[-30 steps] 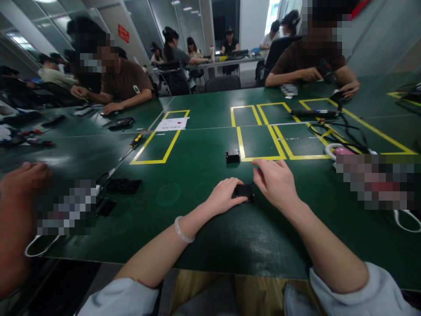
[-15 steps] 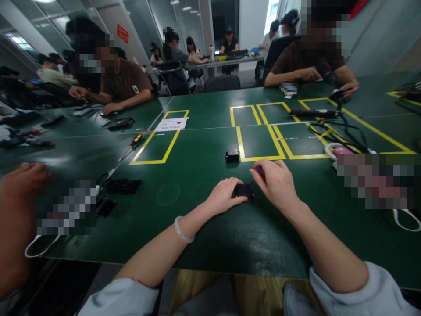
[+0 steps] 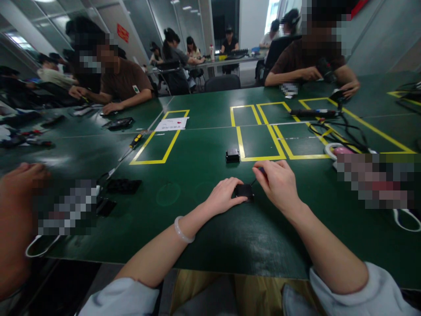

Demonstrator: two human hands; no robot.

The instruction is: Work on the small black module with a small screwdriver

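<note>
My left hand (image 3: 225, 195) grips the left side of a small black block (image 3: 245, 192) lying on the green table, its thumb along the near edge. Over the block's right side, my right hand (image 3: 276, 180) pinches a thin dark tool (image 3: 254, 181) whose shaft slants down toward the block. Its tip is too small to make out. A second black block (image 3: 232, 155) sits farther back, beside a yellow tape outline, touched by neither hand.
A yellow and black screwdriver (image 3: 136, 140) and dark parts (image 3: 123, 185) lie to the left. A person's arm (image 3: 15, 219) rests at the left edge. On the right are black cables (image 3: 351, 131) and a white tape roll (image 3: 331, 150). People sit across the table.
My right hand has shifted slightly to the right, with the thin tool still in its fingers. My left hand and both blocks have stayed in place.
</note>
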